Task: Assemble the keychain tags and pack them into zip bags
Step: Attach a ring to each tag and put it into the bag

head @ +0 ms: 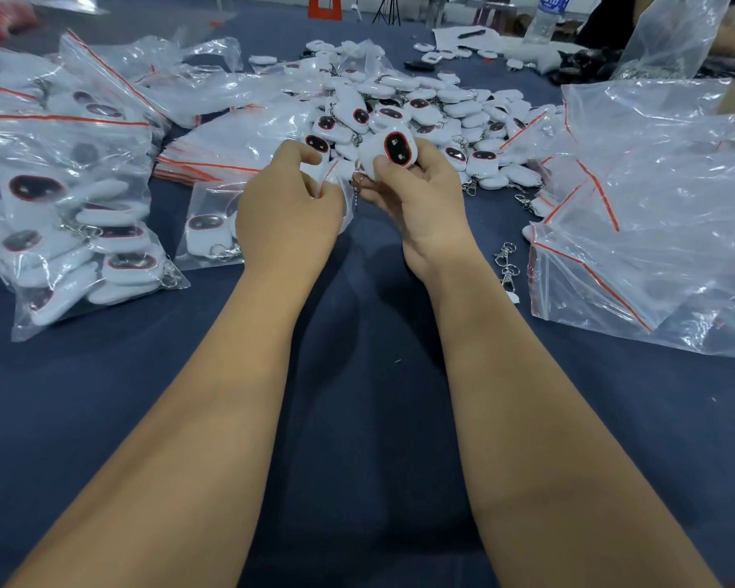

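My right hand [416, 201] grips a white keychain tag [389, 152] with a black, red-rimmed oval face; its metal ring and chain [358, 186] hang below it. My left hand [287, 214] pinches the mouth of a small clear zip bag [336, 174] with a red seal line, close beside the tag. Most of that bag is hidden behind my left hand. A heap of loose white tags [421, 112] lies just beyond both hands.
Large filled zip bags [73, 231] lie at the left, one small packed bag [209, 231] by my left wrist. A stack of flat bags [213, 159] sits behind it. Crumpled clear bags [646, 231] cover the right. Loose metal clasps [506, 261] lie on the dark blue cloth [357, 418].
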